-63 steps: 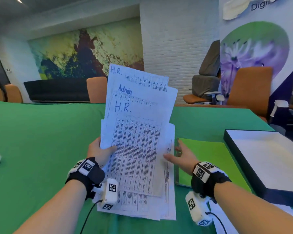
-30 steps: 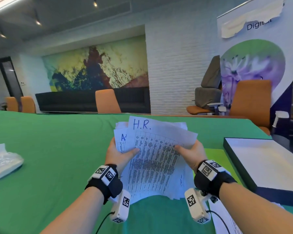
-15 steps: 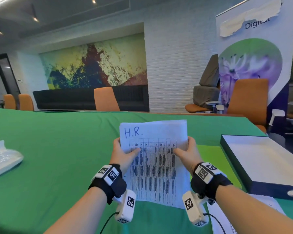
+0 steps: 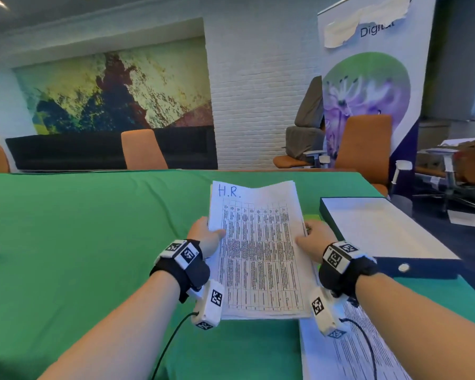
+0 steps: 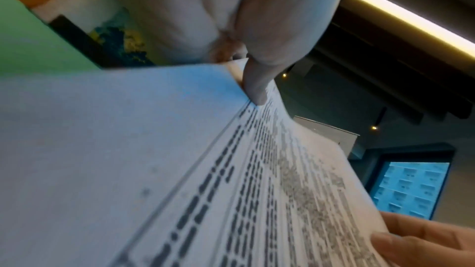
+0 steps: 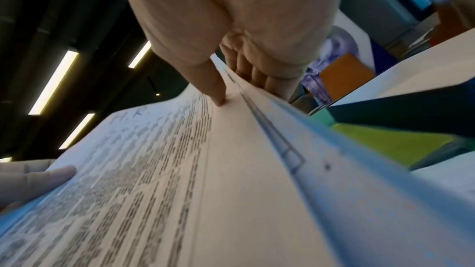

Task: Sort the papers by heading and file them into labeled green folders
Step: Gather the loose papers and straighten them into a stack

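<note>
Left hand [image 4: 205,237]: gripping the left edge of the stack of papers [image 4: 258,250]; thumb lying on the top sheet, fingers hidden behind it; in the left wrist view the thumb [image 5: 253,86] is pressing on the printed face.
Right hand [image 4: 311,238]: gripping the right edge of the same stack, level with the left hand; thumb lying on top and fingers [image 6: 253,72] curling underneath in the right wrist view.
Stack of papers: being held between both hands above the desk [image 4: 80,242], squared up; top sheet showing a printed table with "H.R." handwritten at its upper left.
Pointing: long axis running away from the person; heading end tilting up and farthest away, bottom edge hanging nearest the wrists.
Containers: a dark blue open box [image 4: 381,234] lying on the desk to the right, its white inside showing nothing in it; a green folder [image 6: 390,143] lying flat just beside the box, under the stack's right edge.
Loose sheet: another printed page [image 4: 348,349] lying on the desk under the right forearm.
Edges and room: the green cloth stretching bare to the left and ahead of the hands; the box wall standing near the right hand.
</note>
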`<state>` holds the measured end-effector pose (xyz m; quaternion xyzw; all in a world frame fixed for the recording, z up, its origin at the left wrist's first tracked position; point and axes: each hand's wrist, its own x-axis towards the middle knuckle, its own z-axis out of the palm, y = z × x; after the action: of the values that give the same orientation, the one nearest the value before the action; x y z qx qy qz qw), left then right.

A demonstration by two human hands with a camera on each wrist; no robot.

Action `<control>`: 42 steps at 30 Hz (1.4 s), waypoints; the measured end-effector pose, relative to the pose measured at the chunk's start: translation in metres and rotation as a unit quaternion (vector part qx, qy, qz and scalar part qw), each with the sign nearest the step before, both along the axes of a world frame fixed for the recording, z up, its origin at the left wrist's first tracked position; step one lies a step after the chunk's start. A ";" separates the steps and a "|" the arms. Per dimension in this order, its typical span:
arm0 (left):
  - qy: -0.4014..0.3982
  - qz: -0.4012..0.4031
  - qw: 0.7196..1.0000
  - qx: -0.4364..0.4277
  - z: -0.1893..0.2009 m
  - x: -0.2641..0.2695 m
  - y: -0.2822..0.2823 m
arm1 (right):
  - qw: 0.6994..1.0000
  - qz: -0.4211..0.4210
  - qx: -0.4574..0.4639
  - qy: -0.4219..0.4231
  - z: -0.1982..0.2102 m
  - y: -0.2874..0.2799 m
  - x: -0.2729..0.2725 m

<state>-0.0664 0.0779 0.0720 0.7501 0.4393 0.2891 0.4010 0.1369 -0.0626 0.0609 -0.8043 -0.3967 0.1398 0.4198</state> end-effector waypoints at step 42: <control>0.189 -0.164 0.966 -0.070 -0.108 0.139 -0.133 | 0.953 -0.039 -0.301 -0.006 -0.120 -0.181 0.106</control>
<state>0.0725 -0.0549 -0.0360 0.8227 0.3975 0.0410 0.4044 0.2427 -0.2440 -0.0591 -0.9090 -0.3069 0.2320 0.1606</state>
